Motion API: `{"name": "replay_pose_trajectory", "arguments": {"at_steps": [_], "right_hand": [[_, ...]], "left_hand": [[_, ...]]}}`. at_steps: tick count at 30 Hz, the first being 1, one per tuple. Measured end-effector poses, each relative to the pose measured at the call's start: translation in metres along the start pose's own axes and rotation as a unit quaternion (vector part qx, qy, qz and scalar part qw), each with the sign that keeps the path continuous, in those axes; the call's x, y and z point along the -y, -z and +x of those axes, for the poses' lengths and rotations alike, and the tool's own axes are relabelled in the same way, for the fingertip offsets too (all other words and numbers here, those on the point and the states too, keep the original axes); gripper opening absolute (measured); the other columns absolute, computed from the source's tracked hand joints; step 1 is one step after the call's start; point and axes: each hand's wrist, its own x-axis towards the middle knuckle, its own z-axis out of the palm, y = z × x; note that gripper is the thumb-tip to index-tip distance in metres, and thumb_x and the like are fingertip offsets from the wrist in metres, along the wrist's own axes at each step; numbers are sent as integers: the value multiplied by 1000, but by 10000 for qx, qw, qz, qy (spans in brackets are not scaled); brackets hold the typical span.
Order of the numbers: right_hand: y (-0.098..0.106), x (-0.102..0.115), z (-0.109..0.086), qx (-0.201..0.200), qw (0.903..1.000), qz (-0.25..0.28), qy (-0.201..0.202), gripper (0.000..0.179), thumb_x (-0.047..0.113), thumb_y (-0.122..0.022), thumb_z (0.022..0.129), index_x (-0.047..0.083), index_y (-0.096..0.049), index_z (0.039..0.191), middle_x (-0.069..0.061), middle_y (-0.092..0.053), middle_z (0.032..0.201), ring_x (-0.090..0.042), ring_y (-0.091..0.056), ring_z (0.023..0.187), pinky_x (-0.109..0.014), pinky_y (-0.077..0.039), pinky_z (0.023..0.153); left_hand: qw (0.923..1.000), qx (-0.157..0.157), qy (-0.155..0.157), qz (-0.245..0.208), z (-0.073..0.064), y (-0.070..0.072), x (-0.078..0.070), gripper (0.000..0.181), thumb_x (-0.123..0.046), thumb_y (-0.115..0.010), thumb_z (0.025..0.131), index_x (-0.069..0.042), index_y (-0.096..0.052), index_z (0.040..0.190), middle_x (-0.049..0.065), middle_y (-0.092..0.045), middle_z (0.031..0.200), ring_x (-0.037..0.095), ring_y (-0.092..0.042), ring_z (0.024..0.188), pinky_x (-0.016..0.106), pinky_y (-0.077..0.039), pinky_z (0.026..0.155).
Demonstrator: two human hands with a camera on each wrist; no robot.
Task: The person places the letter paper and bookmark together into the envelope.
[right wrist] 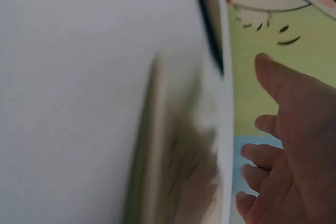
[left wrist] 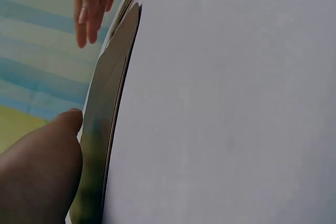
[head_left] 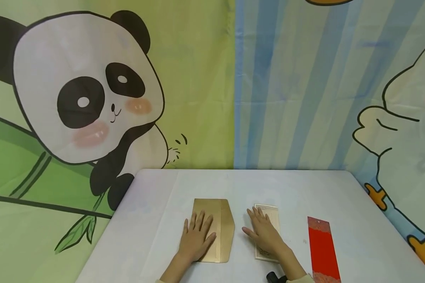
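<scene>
Gold envelope (head_left: 224,230) was laid flat, just to the nine o'clock side of the middle of the counter. Behind everything, at twelve o'clock, a printed backdrop (head_left: 198,78) was hung. By the white counter (head_left: 156,228) all the loose things were carried, spaced apart, so that each could probably be reached singly.

The envelope was turned with its tapered flap side toward three o'clock, presumably so that this side was kept uncovered by the left hand (head_left: 195,239). That hand was rested on the envelope with its fingers straight and spread, nothing being grasped; the envelope was likely steadied by this contact.

A red strip (head_left: 324,251) was set lengthwise toward four o'clock, well apart from the envelope, where both hands were perhaps best left unobstructed.

A pale packet (head_left: 275,218) was placed at the envelope's three o'clock, near but not touching, within easy reach of the right hand (head_left: 263,231). That hand was held over the packet, released; a gap beneath its fingers was suggested by the left wrist view, though contact could not be ruled out.

At the packet's six o'clock a black object (head_left: 274,278) was only partly shown; its kind could not be told.
</scene>
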Motion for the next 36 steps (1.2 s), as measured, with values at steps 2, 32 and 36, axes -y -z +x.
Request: {"name": "replay_pose_trajectory", "arguments": {"at_steps": [2, 32, 36], "right_hand": [[-2, 14, 7, 84, 9996, 274, 1, 67, 38, -56, 90, 1, -33, 141, -24, -32, 143, -41, -23, 132, -57, -18, 104], [-64, 57, 24, -950, 9176, 3807, -630, 57, -4, -56, 86, 13, -42, 139, -16, -38, 142, -34, -31, 131, -51, -26, 103], [-62, 55, 25, -504, 8519, 5163, -720, 58, -8, -49, 87, 7, -36, 141, -16, -25, 148, -31, -20, 135, -46, -19, 107]], "left_hand": [[9999, -134, 79, -4, -1, 1, 8, 62, -53, -37, 93, -19, -34, 144, 16, -23, 149, 43, -16, 134, 63, -16, 101], [9988, -82, 455, -160, -5, 1, 27, 64, -57, -33, 92, -20, -32, 145, 15, -22, 150, 38, -15, 136, 58, -9, 105], [9980, -52, 572, -251, -6, 2, 27, 65, -57, -32, 92, -21, -30, 146, 13, -21, 151, 36, -14, 137, 57, -7, 106]]}}
